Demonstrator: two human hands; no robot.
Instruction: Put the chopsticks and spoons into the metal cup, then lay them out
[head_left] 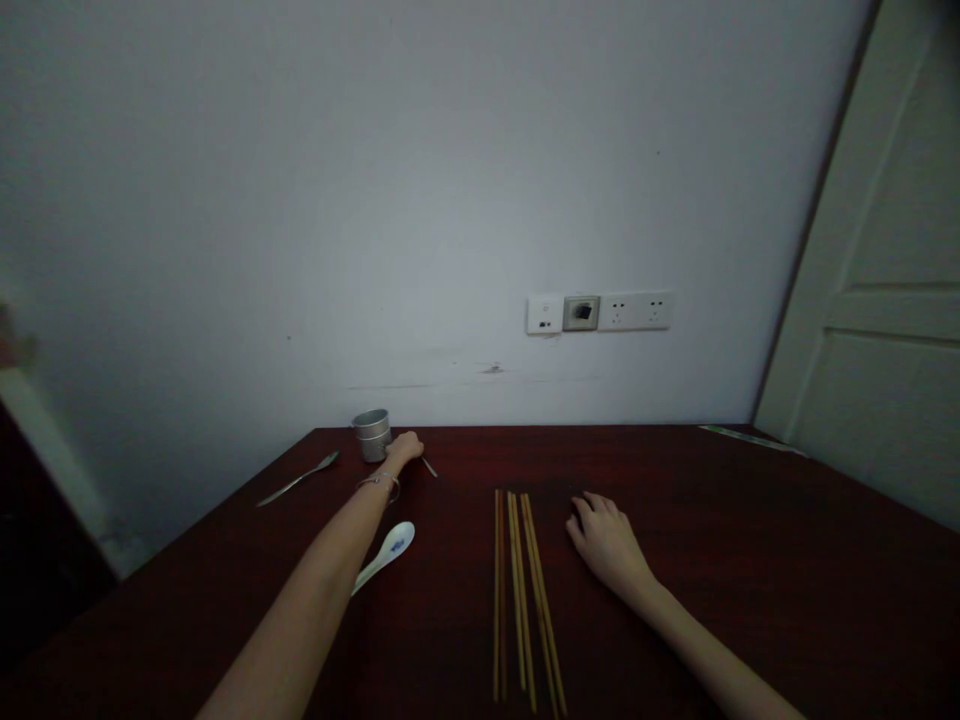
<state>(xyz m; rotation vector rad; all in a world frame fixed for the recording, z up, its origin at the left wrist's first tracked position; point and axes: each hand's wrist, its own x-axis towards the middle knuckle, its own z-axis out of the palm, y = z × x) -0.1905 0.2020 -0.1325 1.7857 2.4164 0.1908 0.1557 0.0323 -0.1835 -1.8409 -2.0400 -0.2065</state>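
Observation:
My left hand (403,449) reaches to the far side of the dark red table (720,520), its fingers closed beside a small metal cup (373,434). A thin metal utensil tip (429,467) sticks out from under that hand. A bracelet circles the left wrist. My right hand (604,537) lies flat on the table, fingers loosely spread, just right of several wooden chopsticks (521,590) laid side by side. A white ceramic spoon with a blue mark (386,553) lies next to my left forearm.
A metal spoon (298,478) lies at the table's left, near the edge. The table's far edge meets a white wall with a socket strip (598,312). A white door (877,300) stands at the right.

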